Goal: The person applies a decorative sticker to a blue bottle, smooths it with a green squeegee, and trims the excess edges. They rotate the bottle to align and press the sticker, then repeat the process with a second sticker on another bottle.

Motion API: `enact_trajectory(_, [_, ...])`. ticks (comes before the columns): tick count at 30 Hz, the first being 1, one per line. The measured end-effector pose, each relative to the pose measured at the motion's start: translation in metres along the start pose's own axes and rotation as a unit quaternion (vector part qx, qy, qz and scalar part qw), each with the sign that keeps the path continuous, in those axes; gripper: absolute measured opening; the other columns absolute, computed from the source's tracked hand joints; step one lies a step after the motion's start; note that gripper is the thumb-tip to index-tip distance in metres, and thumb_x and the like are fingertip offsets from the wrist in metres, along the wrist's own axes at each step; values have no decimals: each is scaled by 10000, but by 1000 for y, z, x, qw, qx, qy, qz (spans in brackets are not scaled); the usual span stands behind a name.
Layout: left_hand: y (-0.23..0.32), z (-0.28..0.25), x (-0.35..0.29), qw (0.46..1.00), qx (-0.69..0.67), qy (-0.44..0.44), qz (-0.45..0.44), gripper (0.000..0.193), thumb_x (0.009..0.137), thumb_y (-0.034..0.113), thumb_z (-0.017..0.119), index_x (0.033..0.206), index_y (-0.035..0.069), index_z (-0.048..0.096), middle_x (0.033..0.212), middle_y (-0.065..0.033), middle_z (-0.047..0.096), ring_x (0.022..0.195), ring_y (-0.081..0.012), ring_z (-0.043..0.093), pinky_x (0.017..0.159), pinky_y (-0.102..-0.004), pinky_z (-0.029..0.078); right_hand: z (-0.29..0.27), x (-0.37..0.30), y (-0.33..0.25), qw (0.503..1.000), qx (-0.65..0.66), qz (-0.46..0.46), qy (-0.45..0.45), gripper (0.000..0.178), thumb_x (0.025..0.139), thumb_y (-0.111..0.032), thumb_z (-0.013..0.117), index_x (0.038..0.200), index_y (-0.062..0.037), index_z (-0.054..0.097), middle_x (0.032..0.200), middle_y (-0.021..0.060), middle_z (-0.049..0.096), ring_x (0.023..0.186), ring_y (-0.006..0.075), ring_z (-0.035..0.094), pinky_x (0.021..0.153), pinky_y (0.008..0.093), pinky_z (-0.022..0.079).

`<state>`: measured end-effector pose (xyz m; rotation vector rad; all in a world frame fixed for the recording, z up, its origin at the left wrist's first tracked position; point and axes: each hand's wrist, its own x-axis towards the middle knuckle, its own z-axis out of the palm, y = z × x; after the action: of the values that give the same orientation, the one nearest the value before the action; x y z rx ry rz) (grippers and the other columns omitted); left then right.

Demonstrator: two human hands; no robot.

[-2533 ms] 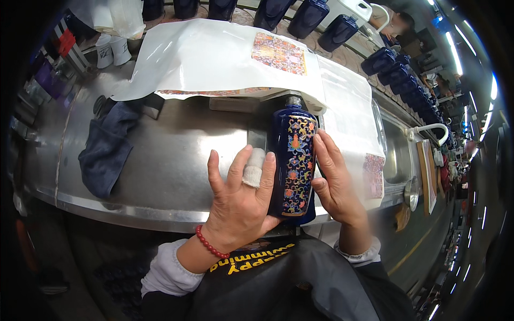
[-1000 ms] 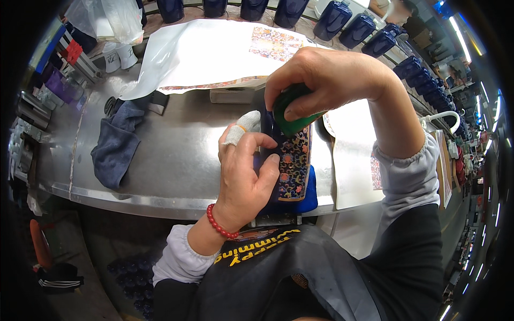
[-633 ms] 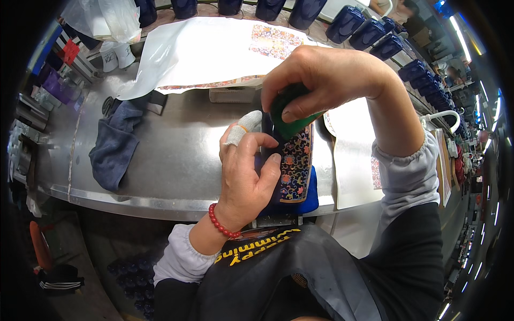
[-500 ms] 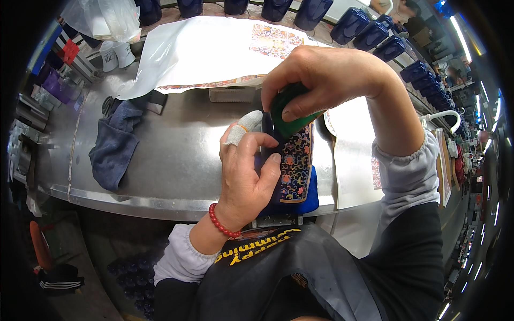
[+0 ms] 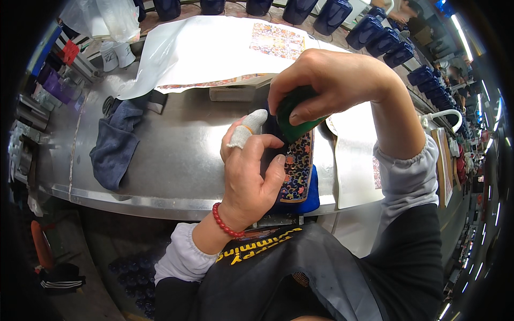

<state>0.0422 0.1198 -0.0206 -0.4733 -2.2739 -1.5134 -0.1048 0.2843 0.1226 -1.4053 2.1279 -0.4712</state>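
Observation:
My right hand (image 5: 334, 88) is closed around a flat green scraper (image 5: 301, 127), its lower edge against the upper part of a dark blue jar (image 5: 271, 125). A floral patterned panel (image 5: 297, 179) with a gold border covers the jar's facing side; the scraper and hand hide its top. My left hand (image 5: 249, 174) steadies the jar's left side, index finger bent and thumb against it. One of its fingers wears a white fabric finger cover (image 5: 251, 128). Below the jar lies a bright blue pad (image 5: 309, 200).
White decal sheets (image 5: 203, 51) lie behind my hands, with another sheet (image 5: 353, 171) at right. A grey-blue cloth (image 5: 115, 150) rests on the metal table (image 5: 176, 155) at left. Several blue jars (image 5: 332, 17) line the curved rack beyond. White cups (image 5: 124, 54) stand at the far left.
Both hands have shifted slightly right, the scraper moving with my right hand across the jar. The jars on the rack behind have travelled to the right.

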Motion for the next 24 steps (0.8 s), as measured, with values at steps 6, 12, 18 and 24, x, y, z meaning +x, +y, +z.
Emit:
enact_trajectory(6, [4, 6, 5, 998, 56, 21, 34, 261, 795, 150, 740, 999, 36, 623, 942, -165, 661, 1223, -451, 492, 1134, -537, 260, 7, -14, 9, 995, -5, -54, 78, 280, 825, -124, 776, 1073, -19, 700, 951, 128, 738, 860, 248, 728, 787, 350, 571])
enact_trajectory(12, [13, 8, 15, 985, 166, 20, 50, 304, 785, 237, 771, 940, 42, 597, 974, -184, 604, 1335, -449, 363, 1104, -650, 219, 34, -44, 4, 963, 8, -26, 266, 295, 851, -179, 769, 1093, -24, 707, 909, 110, 724, 831, 239, 719, 741, 322, 548])
enact_trajectory(18, [23, 6, 21, 966, 251, -14, 56, 276, 798, 231, 746, 927, 40, 594, 973, -202, 585, 1361, -438, 321, 1108, -661, 200, 85, -70, -10, 905, 92, 54, 412, 295, 888, -154, 767, 1119, 13, 694, 947, 89, 721, 836, 144, 693, 748, 258, 528])
enact_trajectory(24, [27, 4, 22, 964, 260, -22, 57, 243, 785, 178, 719, 942, 38, 598, 982, -219, 587, 1341, -449, 350, 1109, -664, 198, 128, -81, -22, 835, 213, 130, 490, 318, 903, -133, 762, 1166, 19, 670, 1018, 78, 709, 922, 126, 669, 823, 249, 513])
